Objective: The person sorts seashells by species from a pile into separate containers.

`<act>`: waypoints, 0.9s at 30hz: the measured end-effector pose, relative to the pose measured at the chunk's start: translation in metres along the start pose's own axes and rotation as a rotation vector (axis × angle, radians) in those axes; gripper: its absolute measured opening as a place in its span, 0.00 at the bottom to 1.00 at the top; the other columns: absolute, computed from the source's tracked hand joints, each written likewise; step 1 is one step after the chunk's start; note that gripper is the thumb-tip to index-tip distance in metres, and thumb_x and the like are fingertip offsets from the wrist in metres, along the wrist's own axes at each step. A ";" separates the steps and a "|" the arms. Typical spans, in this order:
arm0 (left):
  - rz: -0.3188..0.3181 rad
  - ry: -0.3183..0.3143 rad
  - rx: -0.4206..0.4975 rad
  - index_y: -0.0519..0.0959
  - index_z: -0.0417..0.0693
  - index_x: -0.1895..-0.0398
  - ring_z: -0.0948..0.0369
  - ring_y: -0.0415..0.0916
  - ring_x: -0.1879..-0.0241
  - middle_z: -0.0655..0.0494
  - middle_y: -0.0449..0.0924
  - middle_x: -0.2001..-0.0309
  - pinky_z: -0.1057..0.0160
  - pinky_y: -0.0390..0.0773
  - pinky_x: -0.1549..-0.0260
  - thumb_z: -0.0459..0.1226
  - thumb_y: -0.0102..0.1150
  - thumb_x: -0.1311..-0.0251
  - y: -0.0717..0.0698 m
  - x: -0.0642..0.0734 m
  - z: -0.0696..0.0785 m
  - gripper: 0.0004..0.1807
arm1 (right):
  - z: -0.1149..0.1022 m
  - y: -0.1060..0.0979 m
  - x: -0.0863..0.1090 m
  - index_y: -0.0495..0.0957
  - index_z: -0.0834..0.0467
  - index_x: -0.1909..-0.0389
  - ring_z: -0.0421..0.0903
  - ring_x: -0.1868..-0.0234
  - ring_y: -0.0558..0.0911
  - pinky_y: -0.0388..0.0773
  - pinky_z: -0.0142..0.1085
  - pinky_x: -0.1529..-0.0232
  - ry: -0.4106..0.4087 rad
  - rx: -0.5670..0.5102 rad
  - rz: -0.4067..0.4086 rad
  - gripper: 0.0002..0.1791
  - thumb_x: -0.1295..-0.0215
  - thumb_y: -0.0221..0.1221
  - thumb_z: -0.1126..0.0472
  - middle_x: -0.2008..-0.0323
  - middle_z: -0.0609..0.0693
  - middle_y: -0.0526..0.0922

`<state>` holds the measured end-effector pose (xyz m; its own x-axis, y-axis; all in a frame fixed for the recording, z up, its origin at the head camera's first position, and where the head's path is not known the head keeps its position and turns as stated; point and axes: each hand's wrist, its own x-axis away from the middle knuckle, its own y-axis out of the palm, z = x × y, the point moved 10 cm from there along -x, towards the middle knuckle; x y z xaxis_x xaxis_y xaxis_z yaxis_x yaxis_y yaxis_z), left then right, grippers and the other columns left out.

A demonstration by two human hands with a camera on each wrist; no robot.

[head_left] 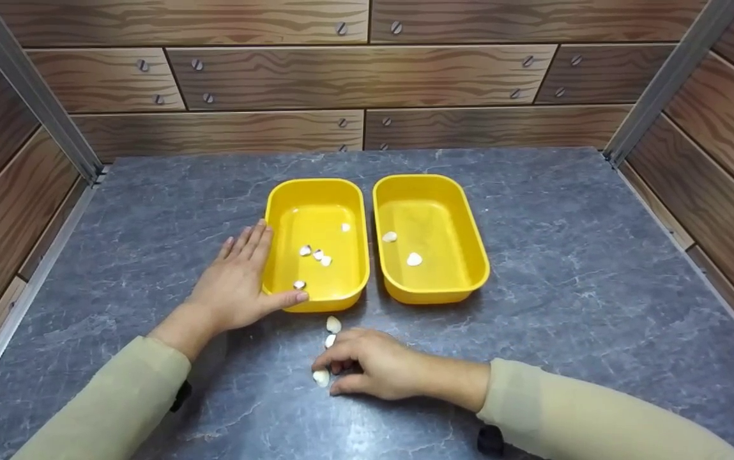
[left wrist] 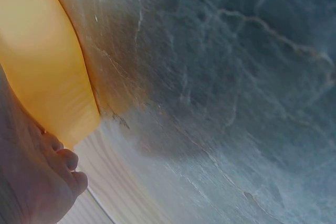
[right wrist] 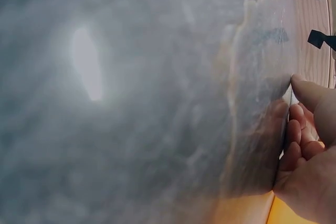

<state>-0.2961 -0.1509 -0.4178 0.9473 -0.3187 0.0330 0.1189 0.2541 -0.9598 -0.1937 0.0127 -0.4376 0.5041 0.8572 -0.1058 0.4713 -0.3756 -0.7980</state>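
My left hand (head_left: 236, 281) lies along the near left corner of the left yellow tray (head_left: 365, 281), fingers straight against its side and thumb over its front rim. Several small whitish seashells (head_left: 326, 260) lie inside that tray. On the table in front of it, my right hand (head_left: 382, 367) has its thumb and index finger curled at a pale seashell (head_left: 321, 377). Two more seashells (head_left: 333, 324) lie just beyond those fingers, one partly hidden by the hand. In the left wrist view the left hand (left wrist: 37, 177) is beside the yellow wall; in the right wrist view the right hand's (right wrist: 310, 145) fingers are bent.
A second yellow tray (head_left: 478, 281) stands close to the right of the first, with two seashells (head_left: 414, 259) in it. The grey marbled table (head_left: 584, 287) is bounded by wood-patterned walls (head_left: 367, 76) at the back and sides.
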 end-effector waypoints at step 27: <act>-0.016 -0.013 -0.006 0.37 0.39 0.13 0.44 0.36 0.15 0.45 0.32 0.13 0.41 0.38 0.19 0.79 0.49 0.39 0.001 0.000 0.000 0.70 | 0.002 0.000 0.001 0.84 0.51 0.59 0.35 0.57 0.76 0.73 0.28 0.47 0.004 -0.045 -0.020 0.10 0.36 0.75 0.54 0.62 0.44 0.83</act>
<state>-0.2957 -0.1513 -0.4184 0.9489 -0.3111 0.0522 0.1328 0.2437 -0.9607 -0.1948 0.0140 -0.4389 0.4968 0.8634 -0.0875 0.5137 -0.3739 -0.7722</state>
